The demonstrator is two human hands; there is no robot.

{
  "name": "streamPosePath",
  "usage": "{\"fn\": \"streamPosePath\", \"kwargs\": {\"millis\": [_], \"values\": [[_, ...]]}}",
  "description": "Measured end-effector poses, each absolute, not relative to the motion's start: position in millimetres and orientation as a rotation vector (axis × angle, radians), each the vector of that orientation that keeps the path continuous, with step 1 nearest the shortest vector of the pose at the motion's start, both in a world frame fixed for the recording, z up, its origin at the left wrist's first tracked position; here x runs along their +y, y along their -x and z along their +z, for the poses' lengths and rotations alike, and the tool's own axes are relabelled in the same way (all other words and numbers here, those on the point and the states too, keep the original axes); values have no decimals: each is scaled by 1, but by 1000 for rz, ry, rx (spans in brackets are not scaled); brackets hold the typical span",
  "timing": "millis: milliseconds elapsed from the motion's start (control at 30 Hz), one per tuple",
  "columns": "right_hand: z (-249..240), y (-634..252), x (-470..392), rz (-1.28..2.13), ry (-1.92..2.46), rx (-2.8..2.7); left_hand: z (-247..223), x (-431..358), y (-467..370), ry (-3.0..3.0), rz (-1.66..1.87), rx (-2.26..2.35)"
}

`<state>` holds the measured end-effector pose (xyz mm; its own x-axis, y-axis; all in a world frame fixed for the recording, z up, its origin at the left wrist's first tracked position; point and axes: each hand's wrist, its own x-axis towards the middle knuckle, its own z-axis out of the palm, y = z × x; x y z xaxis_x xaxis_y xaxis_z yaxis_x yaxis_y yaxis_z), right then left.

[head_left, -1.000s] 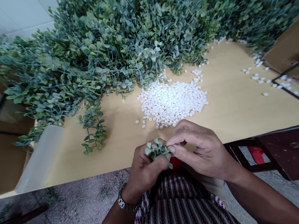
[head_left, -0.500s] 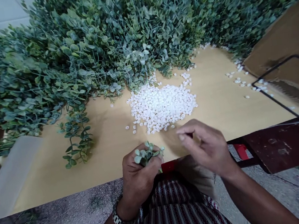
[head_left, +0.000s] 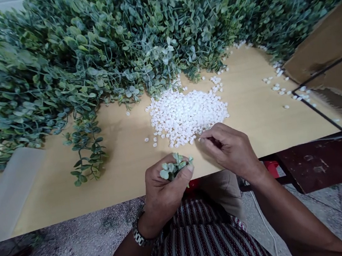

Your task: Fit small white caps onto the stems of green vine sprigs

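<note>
We are looking down on a tan table (head_left: pixel 123 151) and taking the heap of white beads (head_left: pixel 188 115) at its middle as our landmark. The left hand (head_left: pixel 163 190) is sitting nearer the person than the heap, just past the near table edge, and is closing its fingers and thumb around a small green leaf sprig (head_left: pixel 173 169), whose leaf tips are showing above the fist. A metal wristwatch (head_left: pixel 138 235) is circling that wrist.

The right hand (head_left: pixel 229 152) is reaching to the near right rim of the heap, with thumb and forefinger pinching together right at the outermost beads; we cannot tell whether a bead is sitting between the fingertips.

Behind the heap, a dense bank of green foliage (head_left: pixel 116 47) is running along the far side of the table and touching the heap's far edge. One loose leafy branch (head_left: pixel 86 151) is lying to the left of the heap, well apart from it. Scattered white beads (head_left: pixel 278 84) are lying to the right of the heap, near a black wire frame (head_left: pixel 323 112). Striped red-and-white cloth (head_left: pixel 205 241) is covering the person's lap below the hands.
</note>
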<state>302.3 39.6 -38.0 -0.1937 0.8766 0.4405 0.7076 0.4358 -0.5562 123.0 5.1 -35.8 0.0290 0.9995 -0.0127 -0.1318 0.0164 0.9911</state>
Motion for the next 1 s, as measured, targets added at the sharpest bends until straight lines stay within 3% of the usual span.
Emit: {"fn": "streamPosePath", "kwargs": {"millis": [200, 367, 1000], "values": [[-32, -301, 24, 944, 1042, -1575, -32, 4, -124, -1206, 1197, 1107], [-38, -296, 15, 1245, 888, -1441, -31, 3, -123, -1321, 1132, 1034], [-47, -299, 17, 1393, 685, -1471, -28, 8, -126, -1302, 923, 888]]}}
